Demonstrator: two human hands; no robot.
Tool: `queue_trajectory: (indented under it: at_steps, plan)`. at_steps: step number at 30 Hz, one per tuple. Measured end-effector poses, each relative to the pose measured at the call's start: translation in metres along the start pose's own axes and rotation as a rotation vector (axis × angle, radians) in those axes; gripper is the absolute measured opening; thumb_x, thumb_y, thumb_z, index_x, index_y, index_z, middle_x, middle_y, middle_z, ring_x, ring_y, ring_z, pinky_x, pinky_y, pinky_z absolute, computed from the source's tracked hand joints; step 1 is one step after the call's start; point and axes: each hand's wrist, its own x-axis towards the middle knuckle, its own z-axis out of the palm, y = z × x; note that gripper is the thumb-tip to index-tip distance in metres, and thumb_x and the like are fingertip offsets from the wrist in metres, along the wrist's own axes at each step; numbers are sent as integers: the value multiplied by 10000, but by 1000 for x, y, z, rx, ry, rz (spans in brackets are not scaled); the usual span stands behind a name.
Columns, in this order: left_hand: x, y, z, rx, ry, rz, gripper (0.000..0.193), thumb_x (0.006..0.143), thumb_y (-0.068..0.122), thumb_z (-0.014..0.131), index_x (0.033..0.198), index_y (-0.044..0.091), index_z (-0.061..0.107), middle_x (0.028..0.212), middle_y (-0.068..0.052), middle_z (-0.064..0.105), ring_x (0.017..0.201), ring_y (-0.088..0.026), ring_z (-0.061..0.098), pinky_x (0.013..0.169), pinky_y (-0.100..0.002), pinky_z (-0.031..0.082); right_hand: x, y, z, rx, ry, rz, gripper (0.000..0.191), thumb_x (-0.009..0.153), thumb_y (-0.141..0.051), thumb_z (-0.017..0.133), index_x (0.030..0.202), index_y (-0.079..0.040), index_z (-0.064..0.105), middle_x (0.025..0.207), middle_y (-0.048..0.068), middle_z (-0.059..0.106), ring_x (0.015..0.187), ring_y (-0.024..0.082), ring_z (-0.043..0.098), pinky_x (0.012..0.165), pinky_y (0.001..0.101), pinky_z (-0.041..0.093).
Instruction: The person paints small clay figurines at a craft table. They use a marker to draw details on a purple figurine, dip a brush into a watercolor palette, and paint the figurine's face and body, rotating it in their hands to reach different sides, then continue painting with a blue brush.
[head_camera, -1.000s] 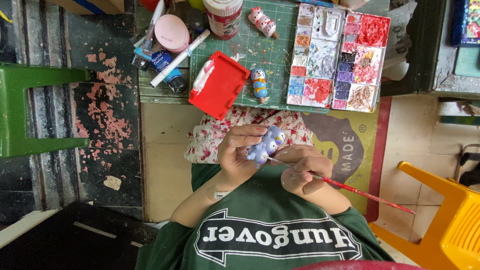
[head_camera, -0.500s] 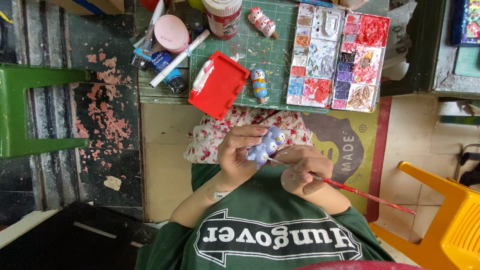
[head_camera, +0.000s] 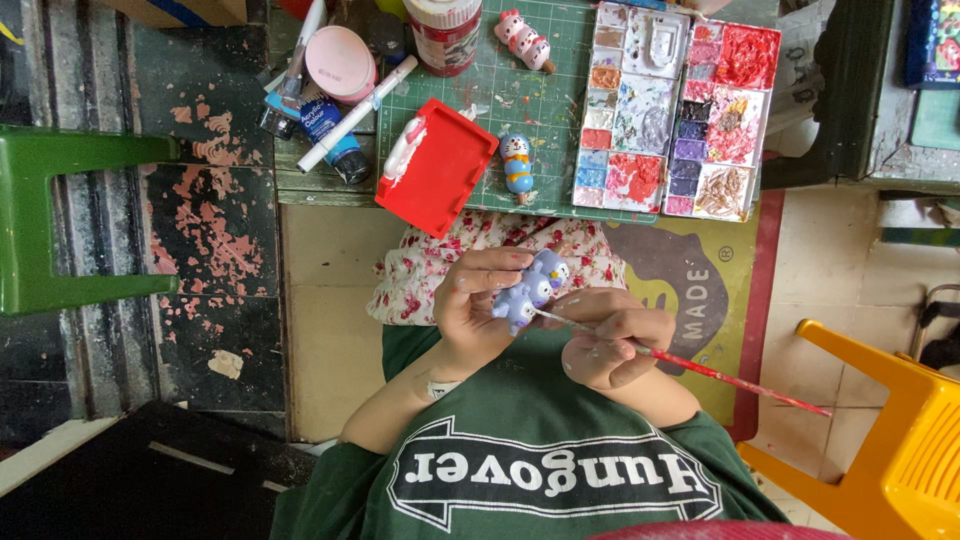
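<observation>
Head view: left hand (head_camera: 470, 305) grips purple figurine (head_camera: 530, 292) below worktop (head_camera: 330, 185) edge, right hand (head_camera: 610, 340) pinches red brush (head_camera: 700, 368) at 3 o'clock; paint palette (head_camera: 680, 110), wells smeared, at 1 o'clock.

You are sitting in a small hobby painting workshop. A paint-smeared palette (head_camera: 680, 110) is lying on a green cutting mat (head_camera: 470, 110), with paint tubes (head_camera: 335, 140), a jar (head_camera: 442, 32) and painted figurines (head_camera: 517, 165) around it, above a worn, flaking floor (head_camera: 215, 230).
</observation>
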Motion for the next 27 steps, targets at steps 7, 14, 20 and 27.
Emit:
queue_trajectory:
  at_steps: [7,14,20,27]
  plan:
    - [-1,-1,0,-6,-1,-19,478,859,-52,841,1222,29,540,1332,-156,582,1291,-256,643,1084,-369,602,-8,-2,-1,36,4,73,358,1130,-399,348,1038,-55,311,811,231,652,594,269,695,553,358,633]
    - [0,-1,0,43,-4,-34,511,852,-46,859,1239,40,535,1315,-151,598,1261,-248,663,1074,-372,620,-4,-6,1,64,21,88,385,1125,-421,366,1023,-53,315,807,231,633,581,312,692,554,394,642]
    - [-2,-4,-6,-152,-32,-227,580,975,103,792,1464,16,492,1360,-156,635,1291,-237,666,1114,-401,568,10,-1,-2,59,354,-81,341,1119,-386,424,1059,-64,328,741,170,594,478,274,645,437,346,527]
    - [-6,-7,-11,-370,-97,-379,636,1080,234,663,1598,-9,385,1415,-157,613,1272,-200,637,1125,-373,531,13,-13,-24,48,337,153,297,1130,-331,500,1164,-87,334,837,178,572,506,227,598,464,337,508]
